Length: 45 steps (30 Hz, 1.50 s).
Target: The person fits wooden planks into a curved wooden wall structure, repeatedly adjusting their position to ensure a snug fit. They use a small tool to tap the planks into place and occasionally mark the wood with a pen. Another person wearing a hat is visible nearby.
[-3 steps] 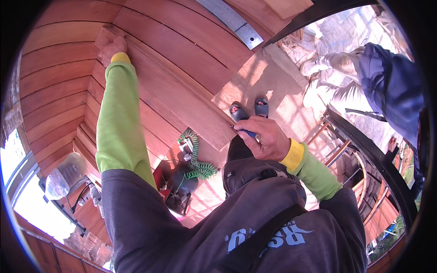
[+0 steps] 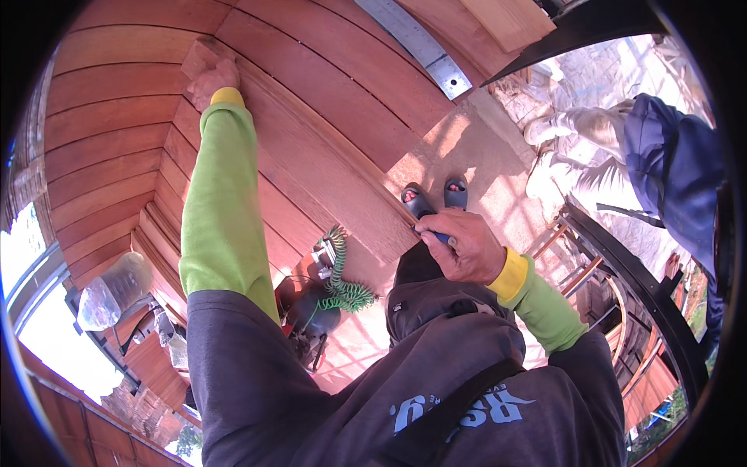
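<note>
A long wooden board slants across the reddish plank surface, from upper left to the middle. At its far end my left hand is closed over the wood, with the fingers partly blurred into the board's colour. By its near end is my right hand, closed round a slim blue tool. Most of that tool is hidden in the fist, so its kind is unclear. Its front end lies beside the board's edge; I cannot tell if they touch.
A metal ruler lies on the planks at the top, near a loose wood piece. Below the board stands a dark compressor with a coiled green hose. At right are a person in blue clothing and a black metal frame.
The whole view has shifted slightly, so things appear a little further right and lower. Both hands keep their places along the board.
</note>
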Each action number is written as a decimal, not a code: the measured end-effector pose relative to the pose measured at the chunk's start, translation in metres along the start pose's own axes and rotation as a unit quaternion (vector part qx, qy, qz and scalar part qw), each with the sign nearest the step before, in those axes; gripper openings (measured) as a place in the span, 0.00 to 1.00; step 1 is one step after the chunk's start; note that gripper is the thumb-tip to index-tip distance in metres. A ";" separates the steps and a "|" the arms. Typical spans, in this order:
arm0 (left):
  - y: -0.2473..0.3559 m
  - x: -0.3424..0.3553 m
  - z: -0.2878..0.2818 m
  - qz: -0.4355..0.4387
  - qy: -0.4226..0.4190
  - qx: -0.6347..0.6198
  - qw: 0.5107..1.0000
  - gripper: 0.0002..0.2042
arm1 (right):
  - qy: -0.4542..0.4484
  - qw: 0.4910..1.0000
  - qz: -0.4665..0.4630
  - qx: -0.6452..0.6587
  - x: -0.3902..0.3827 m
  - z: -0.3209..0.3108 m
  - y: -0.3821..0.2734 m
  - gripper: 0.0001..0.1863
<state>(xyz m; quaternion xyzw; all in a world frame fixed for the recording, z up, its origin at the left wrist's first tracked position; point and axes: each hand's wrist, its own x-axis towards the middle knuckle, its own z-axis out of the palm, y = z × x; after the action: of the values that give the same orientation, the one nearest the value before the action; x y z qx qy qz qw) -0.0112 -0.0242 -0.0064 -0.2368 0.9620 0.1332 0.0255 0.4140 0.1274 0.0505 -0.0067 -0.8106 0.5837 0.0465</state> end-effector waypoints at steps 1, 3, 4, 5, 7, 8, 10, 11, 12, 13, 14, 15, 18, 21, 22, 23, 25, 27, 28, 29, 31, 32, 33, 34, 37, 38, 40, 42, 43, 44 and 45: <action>0.002 -0.003 0.000 0.014 0.016 0.007 1.000 0.54 | -0.005 1.000 -0.008 -0.005 0.005 0.001 0.001 0.08; 0.016 -0.015 -0.010 0.017 0.036 -0.027 0.999 0.50 | 0.032 0.998 -0.054 -0.005 0.036 0.010 0.010 0.06; 0.019 -0.027 -0.011 0.015 0.038 -0.045 0.998 0.48 | 0.034 0.998 -0.056 -0.002 0.053 0.014 0.014 0.05; 0.016 -0.027 -0.012 0.014 0.045 -0.060 0.997 0.46 | 0.034 0.998 -0.059 0.000 0.072 0.018 0.016 0.04; 0.012 -0.020 -0.012 0.020 0.062 -0.087 0.994 0.41 | 0.050 0.996 -0.079 0.013 0.119 0.030 0.017 0.05; 0.012 -0.020 -0.012 0.009 0.059 -0.086 0.995 0.39 | 0.056 0.994 -0.095 0.013 0.142 0.037 0.022 0.02; 0.016 -0.025 -0.012 -0.011 0.055 -0.082 0.995 0.36 | 0.067 0.990 -0.120 0.012 0.192 0.047 0.031 0.01; 0.016 -0.025 -0.014 -0.013 0.055 -0.080 0.995 0.36 | 0.072 0.989 -0.129 0.010 0.218 0.050 0.032 0.02; 0.015 -0.024 -0.013 -0.015 0.053 -0.080 0.995 0.35 | 0.078 0.987 -0.138 0.013 0.244 0.055 0.036 0.04; 0.014 -0.024 -0.014 -0.017 0.051 -0.077 0.996 0.35 | 0.085 0.986 -0.145 0.018 0.268 0.061 0.039 0.05; 0.014 -0.024 -0.016 -0.014 0.051 -0.076 0.996 0.35 | 0.082 0.986 -0.145 0.020 0.292 0.066 0.041 0.07; 0.013 -0.025 -0.017 -0.011 0.047 -0.075 0.996 0.35 | 0.079 0.987 -0.141 0.020 0.313 0.070 0.043 0.08; 0.011 -0.023 -0.014 0.004 0.049 -0.057 0.997 0.33 | 0.095 0.981 -0.170 -0.017 0.370 0.079 0.053 0.11; 0.013 -0.025 -0.014 0.011 0.059 -0.022 0.998 0.30 | 0.103 0.979 -0.170 -0.048 0.404 0.084 0.056 0.13; 0.014 -0.026 -0.013 0.014 0.065 -0.018 0.998 0.30 | 0.103 0.980 -0.162 -0.055 0.413 0.084 0.055 0.14; 0.016 -0.026 -0.012 0.019 0.070 -0.014 0.997 0.30 | 0.118 0.978 -0.171 -0.035 0.421 0.084 0.055 0.15; 0.015 -0.024 -0.010 0.023 0.073 -0.021 0.997 0.30 | 0.109 0.981 -0.157 -0.040 0.423 0.085 0.054 0.15; 0.010 -0.022 -0.011 0.022 0.072 -0.032 0.997 0.32 | 0.075 0.990 -0.111 -0.045 0.409 0.079 0.044 0.14; 0.010 -0.021 -0.011 0.022 0.066 -0.043 0.997 0.34 | 0.047 0.995 -0.072 -0.052 0.391 0.071 0.036 0.14; 0.011 -0.019 -0.009 0.022 0.060 -0.054 0.996 0.36 | 0.071 0.990 -0.116 -0.018 0.374 0.075 0.049 0.13; 0.007 -0.016 -0.007 0.021 0.070 -0.055 0.996 0.36 | 0.045 0.996 -0.083 -0.003 0.305 0.065 0.037 0.10; 0.010 -0.016 -0.004 0.027 0.071 -0.056 0.996 0.36 | 0.042 0.996 -0.081 0.022 0.262 0.052 0.031 0.06; 0.010 -0.015 -0.002 0.032 0.071 -0.055 0.995 0.35 | 0.037 0.997 -0.053 0.033 0.217 0.042 0.021 0.03; 0.007 -0.016 -0.002 0.024 0.070 -0.057 0.996 0.35 | 0.012 0.999 -0.050 0.013 0.174 0.034 0.019 0.02; 0.010 -0.020 -0.011 0.011 0.067 -0.057 0.996 0.35 | -0.043 0.999 -0.005 -0.019 0.069 0.009 0.003 0.06; 0.009 -0.021 -0.014 0.004 0.066 -0.051 0.996 0.35 | -0.056 0.998 0.017 -0.021 0.056 0.006 -0.003 0.06; 0.011 -0.022 -0.013 0.004 0.068 -0.049 0.997 0.35 | -0.047 0.999 0.001 -0.021 0.070 0.010 0.000 0.05; 0.005 -0.018 -0.007 0.011 0.079 -0.050 0.996 0.35 | -0.034 0.999 -0.034 -0.013 0.112 0.018 0.010 0.04; 0.008 -0.016 -0.006 0.011 0.078 -0.046 0.996 0.35 | -0.020 0.998 -0.057 -0.002 0.147 0.027 0.020 0.03; 0.010 -0.016 -0.005 0.013 0.076 -0.043 0.996 0.35 | 0.005 0.998 -0.059 0.022 0.184 0.033 0.022 0.02; 0.012 -0.018 -0.005 0.016 0.073 -0.040 0.996 0.36 | 0.028 0.996 -0.076 0.025 0.221 0.041 0.029 0.04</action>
<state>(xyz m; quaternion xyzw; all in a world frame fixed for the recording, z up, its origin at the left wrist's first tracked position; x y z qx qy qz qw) -0.0008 -0.0070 0.0034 -0.2315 0.9589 0.1539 -0.0563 0.1891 0.1120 0.0246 0.0400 -0.7926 0.5977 0.1139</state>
